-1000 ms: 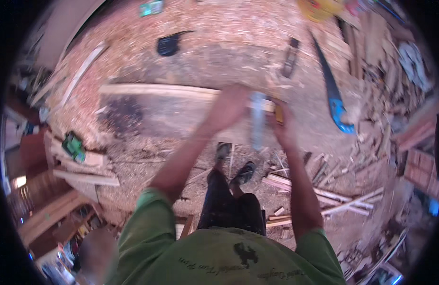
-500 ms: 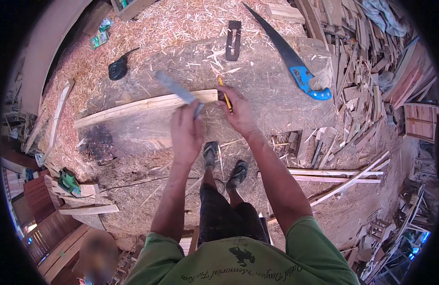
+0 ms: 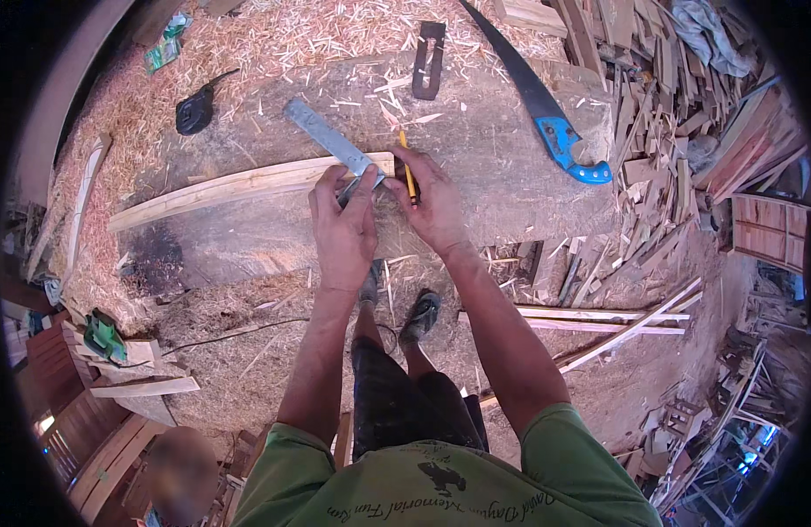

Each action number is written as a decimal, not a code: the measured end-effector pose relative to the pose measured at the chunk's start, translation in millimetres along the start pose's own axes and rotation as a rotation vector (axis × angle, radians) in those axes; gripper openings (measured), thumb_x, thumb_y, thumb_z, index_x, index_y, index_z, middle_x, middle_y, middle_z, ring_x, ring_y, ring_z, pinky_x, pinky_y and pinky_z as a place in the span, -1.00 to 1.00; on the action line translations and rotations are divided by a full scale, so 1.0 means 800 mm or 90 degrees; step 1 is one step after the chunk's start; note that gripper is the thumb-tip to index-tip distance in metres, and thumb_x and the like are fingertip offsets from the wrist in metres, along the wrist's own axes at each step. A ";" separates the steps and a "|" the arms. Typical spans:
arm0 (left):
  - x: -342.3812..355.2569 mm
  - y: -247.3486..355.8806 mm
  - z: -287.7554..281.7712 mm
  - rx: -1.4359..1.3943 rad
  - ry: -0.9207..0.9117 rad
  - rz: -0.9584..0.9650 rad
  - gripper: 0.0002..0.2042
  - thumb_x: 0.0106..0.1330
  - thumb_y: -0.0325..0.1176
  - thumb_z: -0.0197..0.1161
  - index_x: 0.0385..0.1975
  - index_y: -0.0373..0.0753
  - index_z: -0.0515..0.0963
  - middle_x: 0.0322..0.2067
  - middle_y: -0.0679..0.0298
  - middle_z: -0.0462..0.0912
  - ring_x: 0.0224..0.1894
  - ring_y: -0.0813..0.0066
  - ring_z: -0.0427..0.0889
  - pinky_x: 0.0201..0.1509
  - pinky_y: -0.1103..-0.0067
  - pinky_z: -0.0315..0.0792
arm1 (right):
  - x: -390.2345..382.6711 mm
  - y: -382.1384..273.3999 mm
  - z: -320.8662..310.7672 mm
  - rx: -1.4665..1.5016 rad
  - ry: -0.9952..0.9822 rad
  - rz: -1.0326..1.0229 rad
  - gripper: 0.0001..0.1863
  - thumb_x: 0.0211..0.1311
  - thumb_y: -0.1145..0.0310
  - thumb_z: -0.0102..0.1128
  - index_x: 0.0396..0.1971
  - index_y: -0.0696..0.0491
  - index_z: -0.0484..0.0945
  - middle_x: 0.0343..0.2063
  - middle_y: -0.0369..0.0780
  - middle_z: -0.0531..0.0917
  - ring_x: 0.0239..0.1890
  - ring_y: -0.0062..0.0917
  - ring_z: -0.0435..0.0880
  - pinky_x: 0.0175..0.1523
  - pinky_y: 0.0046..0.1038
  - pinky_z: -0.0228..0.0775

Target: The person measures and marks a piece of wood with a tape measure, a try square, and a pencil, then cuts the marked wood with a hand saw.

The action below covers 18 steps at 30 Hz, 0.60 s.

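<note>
A curved, pale wooden strip (image 3: 238, 181) lies across a worn, broad wooden board (image 3: 273, 224). My left hand (image 3: 344, 220) is closed on the near end of a metal try square (image 3: 328, 133). The square's flat blade slants away to the upper left across the strip, near the strip's right end. My right hand (image 3: 439, 206) is beside that end, with a yellow pencil (image 3: 410, 176) in its fingers. The pencil stands nearly upright, with one end pointing away from me. Fingers hide part of the square's near end.
A blue-handled handsaw (image 3: 559, 145) lies at the board's right. Beyond the strip are a slotted dark metal plate (image 3: 429, 61) and a black, rounded tool (image 3: 194, 112). Wood shavings surround the board. Offcuts (image 3: 642, 167) pile up on the right; a green power tool (image 3: 104, 336) sits lower left.
My left hand and the square have settled against the strip, and the blade is sharper now. My right hand has come nearer the square with the pencil. The whole view has shifted slightly.
</note>
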<state>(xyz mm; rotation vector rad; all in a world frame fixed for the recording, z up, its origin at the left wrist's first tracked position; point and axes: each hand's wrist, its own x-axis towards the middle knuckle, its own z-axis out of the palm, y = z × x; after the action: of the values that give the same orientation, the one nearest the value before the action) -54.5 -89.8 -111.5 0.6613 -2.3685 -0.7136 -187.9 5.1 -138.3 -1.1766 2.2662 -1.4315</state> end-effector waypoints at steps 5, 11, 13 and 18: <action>-0.002 0.005 0.005 0.023 -0.006 -0.002 -0.42 0.13 -0.66 0.26 0.23 -0.13 0.61 0.16 0.00 0.44 0.08 -0.01 0.48 0.13 0.24 0.45 | 0.000 0.003 -0.001 -0.016 0.006 0.001 -0.53 0.32 0.29 0.33 0.21 -0.01 0.52 -0.03 -0.07 0.69 -0.02 -0.11 0.69 0.10 -0.21 0.56; 0.000 0.006 -0.003 0.046 -0.020 0.008 -0.47 0.18 -0.67 0.19 0.21 -0.16 0.63 0.15 0.04 0.52 0.12 0.01 0.50 0.20 0.26 0.44 | 0.002 0.001 0.002 -0.003 0.018 0.001 -0.53 0.30 0.28 0.36 0.19 0.00 0.54 -0.06 -0.09 0.71 -0.03 -0.13 0.69 0.10 -0.21 0.56; -0.001 0.001 -0.003 0.040 -0.024 0.038 -0.44 0.15 -0.68 0.18 0.21 -0.15 0.63 0.11 0.01 0.57 0.12 0.00 0.52 0.22 0.25 0.43 | 0.002 0.002 0.002 -0.003 0.019 0.006 -0.54 0.30 0.28 0.36 0.19 0.00 0.55 -0.06 -0.08 0.71 -0.02 -0.13 0.69 0.11 -0.21 0.56; 0.000 -0.002 -0.001 0.033 -0.008 0.060 -0.42 0.06 -0.69 0.21 0.18 -0.20 0.64 0.09 0.02 0.59 0.07 -0.04 0.54 0.19 0.21 0.47 | 0.002 0.002 0.001 0.028 0.020 0.011 -0.55 0.28 0.31 0.38 0.16 0.02 0.58 0.00 -0.07 0.71 0.07 -0.10 0.68 0.15 -0.21 0.54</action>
<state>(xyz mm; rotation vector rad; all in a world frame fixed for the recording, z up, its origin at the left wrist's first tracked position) -53.7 -90.6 -112.1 0.5654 -2.4189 -0.6184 -189.4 3.8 -139.8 -1.1271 2.2479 -1.4960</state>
